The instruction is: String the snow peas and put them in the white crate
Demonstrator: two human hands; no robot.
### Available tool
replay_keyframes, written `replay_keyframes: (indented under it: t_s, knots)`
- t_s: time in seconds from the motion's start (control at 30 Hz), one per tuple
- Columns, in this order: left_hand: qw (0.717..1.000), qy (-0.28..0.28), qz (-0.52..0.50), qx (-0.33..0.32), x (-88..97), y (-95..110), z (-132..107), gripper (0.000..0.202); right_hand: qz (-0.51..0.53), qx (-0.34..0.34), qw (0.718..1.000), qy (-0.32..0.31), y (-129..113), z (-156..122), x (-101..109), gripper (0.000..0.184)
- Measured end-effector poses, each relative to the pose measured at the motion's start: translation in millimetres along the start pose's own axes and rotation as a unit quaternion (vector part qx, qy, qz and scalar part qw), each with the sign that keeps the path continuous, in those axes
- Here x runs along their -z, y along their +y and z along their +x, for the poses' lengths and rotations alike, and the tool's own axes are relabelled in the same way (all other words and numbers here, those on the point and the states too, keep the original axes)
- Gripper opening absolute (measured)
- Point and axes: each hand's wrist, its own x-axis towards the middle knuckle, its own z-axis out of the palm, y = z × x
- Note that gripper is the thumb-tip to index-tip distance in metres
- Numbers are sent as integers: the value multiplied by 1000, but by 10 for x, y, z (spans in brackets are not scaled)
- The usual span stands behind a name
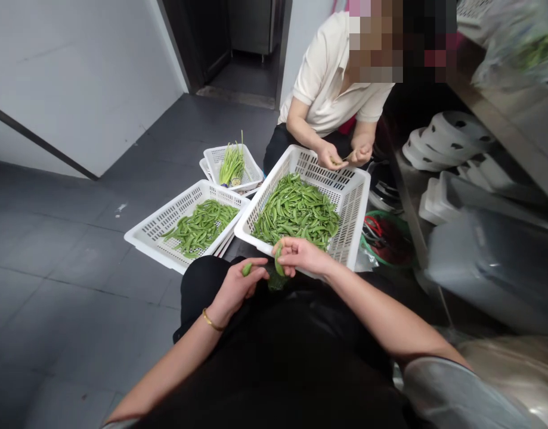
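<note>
My left hand (238,285), with a gold bangle on the wrist, is closed round a small green pea pod piece (247,269) over my dark lap. My right hand (300,256) pinches a curved green pea pod (278,261) at the near rim of a large white slotted basket (354,199) heaped with pea pods (297,211). The two hands are a short gap apart. A second white basket (152,232) to the left holds a thinner layer of pods (202,225).
A person in a cream shirt (327,83) crouches across the big basket, both hands on a pod. A small white basket (251,173) with long green stalks stands behind. Stacked white containers (448,140) fill a metal shelf on the right. Grey tiled floor lies to the left.
</note>
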Motion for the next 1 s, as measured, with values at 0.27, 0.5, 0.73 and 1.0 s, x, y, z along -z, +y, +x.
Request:
replay_keyframes:
  t_s: [0.27, 0.5, 0.73, 1.0]
  knots:
    - [999, -3, -33, -33, -35, -5, -236, 30, -218, 126, 948, 197, -270, -339, -506, 22]
    - [993, 38, -101, -47, -75, -54, -312, 33, -462, 205, 849, 154, -242, -487, -710, 27]
    - [986, -143, -58, 56, -39, -44, -402, 33, -251, 279, 927, -3, -352, -576, -572, 25]
    - [991, -118, -17, 63, 100, 57, -419, 35, -244, 99, 942, 206, -332, -778, -52, 26]
